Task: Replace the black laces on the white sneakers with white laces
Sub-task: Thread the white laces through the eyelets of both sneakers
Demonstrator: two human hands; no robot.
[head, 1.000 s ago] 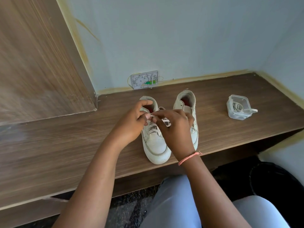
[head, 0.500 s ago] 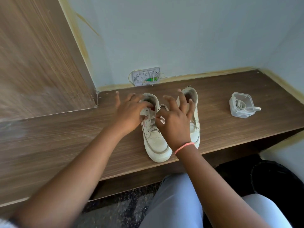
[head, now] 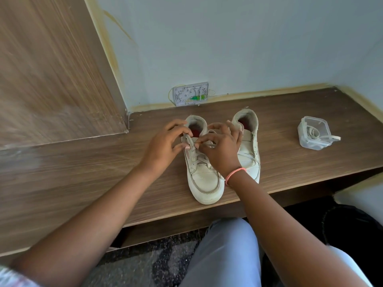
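left hand (head: 163,145): over the near-left sneaker's collar, fingers curled, thumb and forefinger pinching a white lace (head: 189,141) at the top eyelets
right hand (head: 222,151): over the same shoe's tongue, thumb and forefinger pinching the lace just beside the left hand's pinch; other fingers spread and lifted; pink band (head: 235,175) on the wrist
hands together: fingertips nearly touching above the upper eyelets
left sneaker (head: 204,179): white, toe at the tabletop's near edge, heel toward the wall; white lace crossed through the lower eyelets; red insole showing
right sneaker (head: 250,146): white, touching the left one on its right side, same heading; partly hidden by the right hand; lacing hard to read
tabletop (head: 83,172): brown wood grain; sneakers sit mid-length, toward the near edge
plastic container (head: 314,132): clear, open, near the right end of the tabletop, well apart from the shoes; pale coiled lace inside, one end hanging over its right rim
wall plate (head: 191,94): white, on the wall at the tabletop's far edge, behind the shoes; green bit and thin wires on it
wood panel (head: 51,65): upright, at the far-left corner
legs (head: 226,255): light grey trousers below the near edge
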